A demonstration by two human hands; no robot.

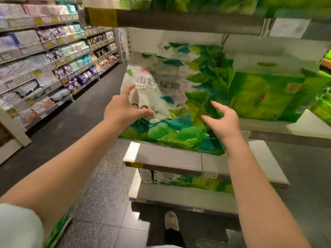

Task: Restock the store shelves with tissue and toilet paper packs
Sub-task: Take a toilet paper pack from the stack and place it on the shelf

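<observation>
Head view: a big green-and-white pack (pixel 172 97) stands on the middle shelf (pixel 179 158), at its left end, its bottom front edge right at the shelf's front edge and perhaps overhanging it a little. The pack leans, top tipped back toward the shelf's rear wall. Just beside it on the right, touching or nearly so, sits a green pack (pixel 265 93), further back on the same shelf.

The left hand (pixel 125 108) lies against the pack's white left face, fingers spread and straight, thumb low on the front; it presses rather than grips. The right hand (pixel 222 120) is in front of the pack's lower right part, fingers loosely spread and holding nothing; whether the fingertips touch the wrapper I cannot tell.

The step looks like seating the pack on the shelf. To do it well, I would push with both palms flat and low on the front, so the base slides back from the shelf's front edge instead of the top tipping further. The left hand should steady the left side, since nothing stands beyond it at the shelf's left end and the pack could swing out that way. Soft wrapper will dent, so broad pressure beats fingertips. Square it flush against the green pack, upright, label facing the aisle.

Below, the lower shelf (pixel 179 196) holds more green packs; another pack (pixel 57 230) shows at the bottom left by the arm.
</observation>
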